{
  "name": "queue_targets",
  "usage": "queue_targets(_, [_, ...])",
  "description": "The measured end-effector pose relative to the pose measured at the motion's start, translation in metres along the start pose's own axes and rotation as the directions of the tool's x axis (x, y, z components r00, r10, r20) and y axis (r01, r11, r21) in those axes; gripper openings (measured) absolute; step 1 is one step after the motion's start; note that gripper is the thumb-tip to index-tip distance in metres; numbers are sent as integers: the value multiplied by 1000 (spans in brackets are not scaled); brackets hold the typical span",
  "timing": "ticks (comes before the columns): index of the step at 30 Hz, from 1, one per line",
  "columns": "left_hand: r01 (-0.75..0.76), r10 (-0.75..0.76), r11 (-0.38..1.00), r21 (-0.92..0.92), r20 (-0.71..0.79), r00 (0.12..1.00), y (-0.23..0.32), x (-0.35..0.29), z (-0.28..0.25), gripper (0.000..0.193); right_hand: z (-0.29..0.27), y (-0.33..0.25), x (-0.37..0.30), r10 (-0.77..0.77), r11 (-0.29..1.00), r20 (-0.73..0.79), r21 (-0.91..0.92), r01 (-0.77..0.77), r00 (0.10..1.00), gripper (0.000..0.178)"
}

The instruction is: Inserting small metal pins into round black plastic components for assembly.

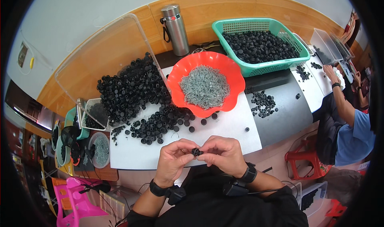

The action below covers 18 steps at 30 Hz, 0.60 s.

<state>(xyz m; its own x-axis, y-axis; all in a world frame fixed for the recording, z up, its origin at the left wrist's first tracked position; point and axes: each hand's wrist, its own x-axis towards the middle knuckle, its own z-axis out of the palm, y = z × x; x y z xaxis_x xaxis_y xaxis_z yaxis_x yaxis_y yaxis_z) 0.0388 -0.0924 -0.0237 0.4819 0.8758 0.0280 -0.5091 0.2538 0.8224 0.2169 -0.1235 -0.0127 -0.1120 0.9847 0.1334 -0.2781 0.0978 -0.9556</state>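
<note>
In the head view, I am seeing the left hand (pixel 173 160) and right hand (pixel 226 156) pinching a small black part (pixel 196 152) between them, above the white mat (pixel 127 157). I am judging this fiddly fingertip work, its next move calling for steadiness.

White wall (pixel 100 11) above wooden panelling (pixel 208 11)

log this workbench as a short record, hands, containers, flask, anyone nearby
left hand: pinching small black part
right hand: pinching same part
red scalloped bowl: holds small silvery metal pieces
green basket: heaped with black parts
steel flask: upright, strap on side
nearby: co-worker in blue, right
</note>
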Motion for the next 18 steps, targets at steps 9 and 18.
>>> queue_targets(9, [4,-4,1000,6,1,1000,0,0,0,27,0,3,-4,-40,999,-6,13,40,999,10])
queue_targets(18, [-10,17,994,111,-62,998,0,-1,6,26,2,6,-6,63,987,-46,153,-55,997,4])
